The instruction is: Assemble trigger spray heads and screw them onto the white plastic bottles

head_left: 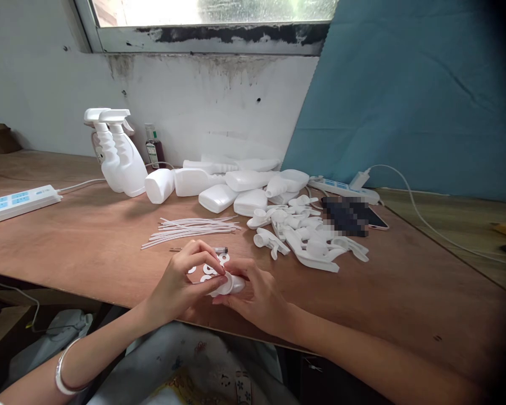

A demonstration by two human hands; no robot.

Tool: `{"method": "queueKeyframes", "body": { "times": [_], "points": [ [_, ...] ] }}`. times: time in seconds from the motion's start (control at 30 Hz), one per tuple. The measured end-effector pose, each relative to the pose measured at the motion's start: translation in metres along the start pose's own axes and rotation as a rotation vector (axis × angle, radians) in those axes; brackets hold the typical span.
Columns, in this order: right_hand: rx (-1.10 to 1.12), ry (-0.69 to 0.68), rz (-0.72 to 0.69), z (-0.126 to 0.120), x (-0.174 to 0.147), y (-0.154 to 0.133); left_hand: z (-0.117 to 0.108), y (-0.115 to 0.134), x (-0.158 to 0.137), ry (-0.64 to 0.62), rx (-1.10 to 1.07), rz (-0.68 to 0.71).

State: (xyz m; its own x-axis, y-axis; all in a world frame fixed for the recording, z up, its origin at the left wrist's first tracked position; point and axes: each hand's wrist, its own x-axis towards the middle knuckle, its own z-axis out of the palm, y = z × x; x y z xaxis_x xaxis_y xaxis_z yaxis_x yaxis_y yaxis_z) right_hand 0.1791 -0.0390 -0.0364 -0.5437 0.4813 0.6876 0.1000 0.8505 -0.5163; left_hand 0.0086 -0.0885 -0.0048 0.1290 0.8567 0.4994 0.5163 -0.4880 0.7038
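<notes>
Between my two hands, close to the table's front edge, is a white plastic spray nozzle head. My left hand pinches it from the left with thumb and fingertips, and my right hand grips it from the right. Fingers cover part of the piece. Just behind and left of it lie several flat white ring washers. A thin pen-like tool rests beyond my left fingers. Farther back is a bundle of thin white tubes. To the right spreads a pile of white spray nozzle parts.
Several white bottles lie along the back, and two assembled spray bottles stand at the left. A small dark bottle is behind them. Power strips sit at both sides; a phone lies right of the pile.
</notes>
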Motion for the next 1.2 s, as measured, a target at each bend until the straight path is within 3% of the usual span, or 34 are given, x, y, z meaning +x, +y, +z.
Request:
{"method": "queueKeyframes", "body": {
  "times": [0.17, 0.33, 0.47, 0.9, 1.2],
  "points": [
    [0.001, -0.058, -0.032, -0.003, 0.002, 0.002, -0.005, 0.000, -0.001, -0.096, 0.064, 0.100],
    [-0.036, -0.119, -0.094, -0.005, 0.004, 0.008, -0.012, -0.010, -0.001, -0.190, 0.299, 0.298],
    [-0.028, -0.141, -0.162, -0.004, 0.005, 0.012, -0.016, -0.016, -0.002, -0.257, 0.401, 0.376],
    [-0.080, -0.225, -0.303, -0.007, 0.007, 0.015, -0.014, -0.016, -0.002, -0.266, 0.467, 0.445],
    [-0.006, -0.193, -0.352, -0.005, 0.008, 0.020, -0.013, -0.020, -0.002, -0.209, 0.416, 0.554]
  ]
}}
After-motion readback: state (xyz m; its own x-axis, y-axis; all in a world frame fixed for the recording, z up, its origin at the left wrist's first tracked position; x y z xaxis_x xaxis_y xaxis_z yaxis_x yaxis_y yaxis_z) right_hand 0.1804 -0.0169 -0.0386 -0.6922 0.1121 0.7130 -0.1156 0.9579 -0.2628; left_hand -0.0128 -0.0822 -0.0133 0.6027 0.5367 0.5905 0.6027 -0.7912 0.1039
